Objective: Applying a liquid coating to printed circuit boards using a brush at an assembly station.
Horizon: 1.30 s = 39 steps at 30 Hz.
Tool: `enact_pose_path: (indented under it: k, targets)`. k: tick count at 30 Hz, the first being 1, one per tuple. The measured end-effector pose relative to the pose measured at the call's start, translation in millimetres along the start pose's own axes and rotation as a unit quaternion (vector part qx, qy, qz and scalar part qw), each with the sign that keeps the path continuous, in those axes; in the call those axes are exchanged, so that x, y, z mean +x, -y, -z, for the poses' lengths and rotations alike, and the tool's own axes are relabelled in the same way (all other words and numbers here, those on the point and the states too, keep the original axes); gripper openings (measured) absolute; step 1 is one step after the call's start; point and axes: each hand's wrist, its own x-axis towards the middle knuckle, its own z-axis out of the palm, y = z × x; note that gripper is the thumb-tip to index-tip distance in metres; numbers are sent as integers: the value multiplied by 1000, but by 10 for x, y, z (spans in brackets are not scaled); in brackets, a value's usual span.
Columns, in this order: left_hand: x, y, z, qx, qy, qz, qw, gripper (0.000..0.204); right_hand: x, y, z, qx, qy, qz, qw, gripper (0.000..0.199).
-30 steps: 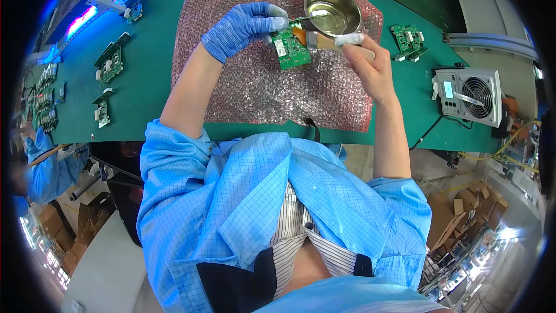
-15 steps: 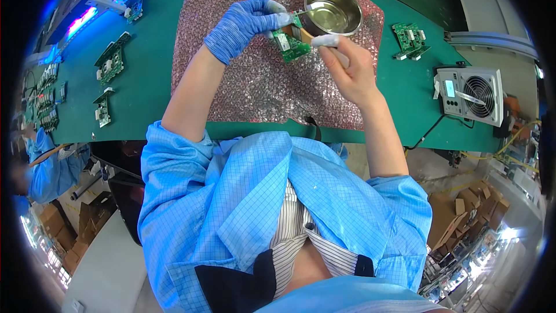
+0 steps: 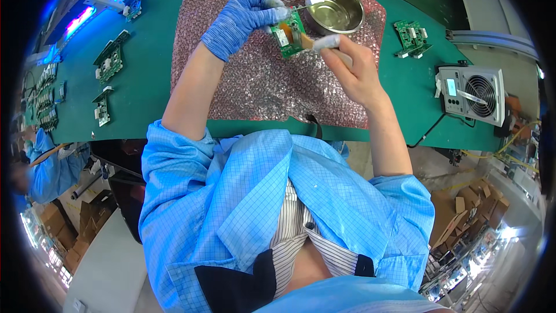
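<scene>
A green bench (image 3: 145,81) carries a pink bubble-wrap mat (image 3: 260,81) and a steel bowl (image 3: 334,8). Held above the mat, a small green circuit board (image 3: 288,35) looks light, stiff and fragile, best gripped by its edges. The gloved left hand (image 3: 240,20) pinches it; the right hand (image 3: 353,69) grips a small brush (image 3: 313,40) touching it.

Both hands were raised over a sheet of bubble wrap (image 3: 260,81) spread on the bench (image 3: 145,81). The left hand (image 3: 240,20) held a small circuit board (image 3: 288,35), with the right hand (image 3: 353,69) just right of it. A metal bowl (image 3: 334,8) sat on the wrap behind the right hand. More boards (image 3: 110,58) lay well left of the left hand, another board (image 3: 410,36) lay right of the bowl, and a small fan unit (image 3: 472,93) stood farther right.
</scene>
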Motion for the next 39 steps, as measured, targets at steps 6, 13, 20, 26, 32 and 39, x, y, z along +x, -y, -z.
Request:
enact_pose_path:
  k: [6, 13, 20, 26, 32, 39]
  targets:
    - [-45, 7, 74, -10, 8, -11, 1000, 20, -118, -61, 226, 105, 30, -85, 990, 16]
    - [-61, -38, 10, -50, 9, -19, 999, 19, -110, -158, 131, 150, -44, -95, 983, 20]
    - [-106, 71, 15, -72, -67, -16, 995, 15, -202, -150, 123, 151, 16, -136, 979, 18]
    - [-118, 7, -115, -117, -151, -23, 981, 13, -196, -184, -113, 149, -158, -103, 971, 17]
    - [-168, 20, -160, -134, -203, -46, 969, 11, -157, -80, -145, 209, -187, -125, 952, 13]
    - [-106, 46, -211, -142, -228, -64, 961, 12, -152, -77, -288, 176, -162, -139, 961, 11]
